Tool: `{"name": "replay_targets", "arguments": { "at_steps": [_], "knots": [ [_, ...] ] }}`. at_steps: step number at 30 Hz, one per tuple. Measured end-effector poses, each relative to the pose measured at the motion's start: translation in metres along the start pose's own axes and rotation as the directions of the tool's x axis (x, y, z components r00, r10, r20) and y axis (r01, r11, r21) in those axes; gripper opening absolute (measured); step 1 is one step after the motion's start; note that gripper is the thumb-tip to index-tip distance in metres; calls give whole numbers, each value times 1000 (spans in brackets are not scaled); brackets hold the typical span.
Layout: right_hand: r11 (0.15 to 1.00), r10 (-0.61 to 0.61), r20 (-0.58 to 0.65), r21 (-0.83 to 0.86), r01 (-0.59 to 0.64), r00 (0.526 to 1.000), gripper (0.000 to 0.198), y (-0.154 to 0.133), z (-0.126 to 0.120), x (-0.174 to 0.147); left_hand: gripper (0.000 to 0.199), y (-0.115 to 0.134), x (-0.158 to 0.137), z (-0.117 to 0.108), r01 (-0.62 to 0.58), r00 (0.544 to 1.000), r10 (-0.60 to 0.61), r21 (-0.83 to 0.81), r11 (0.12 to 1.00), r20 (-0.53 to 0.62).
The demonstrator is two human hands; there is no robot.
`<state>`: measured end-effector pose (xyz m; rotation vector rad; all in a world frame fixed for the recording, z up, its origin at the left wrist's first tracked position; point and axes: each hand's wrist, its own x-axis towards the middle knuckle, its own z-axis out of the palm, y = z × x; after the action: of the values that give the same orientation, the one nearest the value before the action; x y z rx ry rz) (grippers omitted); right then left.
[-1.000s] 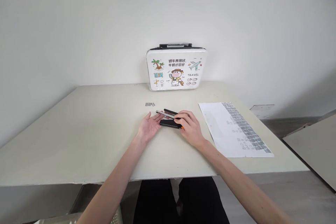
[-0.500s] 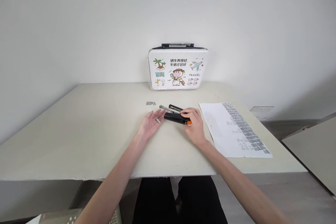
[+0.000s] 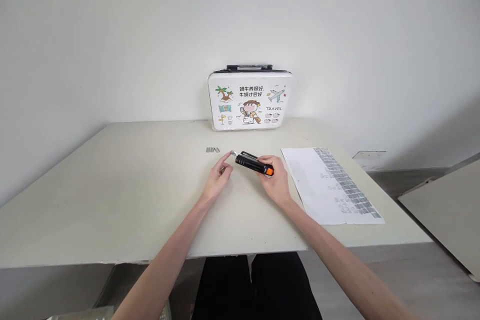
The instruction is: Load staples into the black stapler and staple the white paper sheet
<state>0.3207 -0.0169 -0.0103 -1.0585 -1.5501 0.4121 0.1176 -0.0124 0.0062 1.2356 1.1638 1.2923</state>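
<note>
My right hand [image 3: 275, 177] grips a black stapler [image 3: 253, 162] with an orange button at its rear end. The stapler is opened up, its metal inner part poking out at the left tip between the black halves. My left hand [image 3: 218, 177] has its index finger stretched out to the stapler's metal tip. Its other fingers are curled in, around the small strip of staples that lay on them a moment ago; the strip itself is mostly hidden now. Beyond the left hand, a few short strips of staples [image 3: 212, 150] lie on the table.
A white case [image 3: 249, 102] with cartoon prints and a black handle stands at the table's back, near the wall. A printed sheet of paper [image 3: 311, 185] lies right of my right hand on the pale table [image 3: 123, 190]. The table's front edge runs before my legs.
My left hand has turned from palm-up to curled, with its index finger brought to the stapler's tip. The stapler has rolled in my right hand. The view has shifted slightly.
</note>
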Motion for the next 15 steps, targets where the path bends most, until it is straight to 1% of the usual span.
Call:
{"name": "replay_targets", "arguments": {
  "at_steps": [3,4,6,7,9,11,13,15],
  "knots": [
    [998,52,33,38,-53,998,20,0,2,-1,36,4,-4,3,-64,993,52,109,992,105],
    [996,77,46,50,-79,996,22,1,2,-1,34,6,-5,4,-61,991,48,110,992,123],
    [989,128,65,64,-132,990,27,1,2,-2,39,7,-6,4,-18,992,10,59,998,127],
    [985,150,74,70,-156,986,30,2,2,-2,42,7,-5,3,17,993,-18,5,1000,114],
    [978,185,94,76,-192,978,33,4,3,-1,45,6,-3,0,101,994,-92,-200,974,55],
    [974,211,118,57,-219,970,34,9,6,1,39,5,1,-6,152,985,-170,-430,890,-3],
    [973,224,140,14,-228,964,35,16,15,5,27,3,5,-13,150,976,-214,-581,800,-43],
    [976,217,180,-25,-216,960,35,21,32,13,19,1,8,-19,139,973,-223,-639,756,-52]
  ]
}}
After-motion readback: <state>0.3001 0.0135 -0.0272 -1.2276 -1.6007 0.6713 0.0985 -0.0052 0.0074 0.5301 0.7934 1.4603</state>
